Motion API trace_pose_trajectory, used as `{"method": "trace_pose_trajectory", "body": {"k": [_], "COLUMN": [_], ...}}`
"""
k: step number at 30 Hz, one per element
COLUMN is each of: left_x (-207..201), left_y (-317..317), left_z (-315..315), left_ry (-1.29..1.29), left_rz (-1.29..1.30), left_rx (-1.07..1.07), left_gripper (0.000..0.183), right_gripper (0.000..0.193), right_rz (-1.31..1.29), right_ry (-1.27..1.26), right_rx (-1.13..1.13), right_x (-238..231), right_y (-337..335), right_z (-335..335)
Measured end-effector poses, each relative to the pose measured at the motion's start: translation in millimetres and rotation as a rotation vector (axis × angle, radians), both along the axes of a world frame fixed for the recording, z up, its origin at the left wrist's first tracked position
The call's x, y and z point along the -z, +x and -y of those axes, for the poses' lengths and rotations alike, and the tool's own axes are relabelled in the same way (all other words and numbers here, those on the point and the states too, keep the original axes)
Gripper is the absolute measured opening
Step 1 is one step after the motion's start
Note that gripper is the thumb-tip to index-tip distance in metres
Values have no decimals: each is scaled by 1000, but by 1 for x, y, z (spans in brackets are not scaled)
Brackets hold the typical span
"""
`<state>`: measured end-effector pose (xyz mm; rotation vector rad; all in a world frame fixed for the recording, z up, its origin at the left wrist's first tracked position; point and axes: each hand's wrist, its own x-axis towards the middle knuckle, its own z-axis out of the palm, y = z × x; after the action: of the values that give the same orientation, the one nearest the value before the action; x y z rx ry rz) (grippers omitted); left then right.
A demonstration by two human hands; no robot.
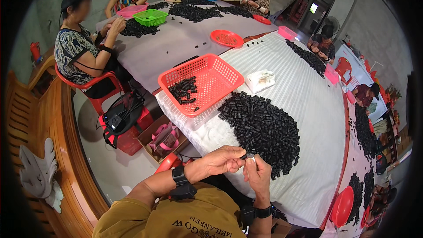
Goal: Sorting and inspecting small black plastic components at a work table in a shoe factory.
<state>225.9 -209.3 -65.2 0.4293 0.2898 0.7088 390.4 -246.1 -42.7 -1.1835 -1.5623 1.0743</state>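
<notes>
My left hand (221, 160) is closed in a pinch on a small black cylindrical piece (243, 155). Close beside it, my right hand (259, 174) is closed too, its thumb and fingertips around a small whitish thing (252, 159) whose kind I cannot make out. Both hands are over the table's near edge. Just beyond them spreads a large pile of short black cylindrical pieces (264, 128). Farther left stands a red perforated plastic basket (222, 71), with more black pieces gathered at its left side.
A white packet (261, 81) lies behind the pile on the white striped cloth (308, 119). Beyond are a red round tray (227, 38) and a green basket (150, 16). Several people sit around the tables by other black piles. A wooden bench (57, 136) stands at left.
</notes>
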Motion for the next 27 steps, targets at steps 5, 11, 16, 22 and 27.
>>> {"method": "trace_pose_trajectory", "body": {"k": [5,11,16,22,27], "left_x": [-1,7,3,3,6], "left_y": [0,2,5,3,4], "left_z": [1,0,1,3,2], "left_ry": [46,112,95,100,104], "left_rz": [-67,-122,-96,-93,-114], "left_rx": [-27,-67,-106,-103,-98], "left_gripper": [21,21,22,23,23], "right_gripper": [26,24,23,25,26], "right_rz": [23,89,28,2,36], "right_ry": [-3,-18,57,36,31], "right_rx": [-7,-8,87,41,16], "right_x": [-3,-6,1,2,0], "right_y": [-1,-3,-6,-4,-2], "right_z": [1,2,0,0,0]}}
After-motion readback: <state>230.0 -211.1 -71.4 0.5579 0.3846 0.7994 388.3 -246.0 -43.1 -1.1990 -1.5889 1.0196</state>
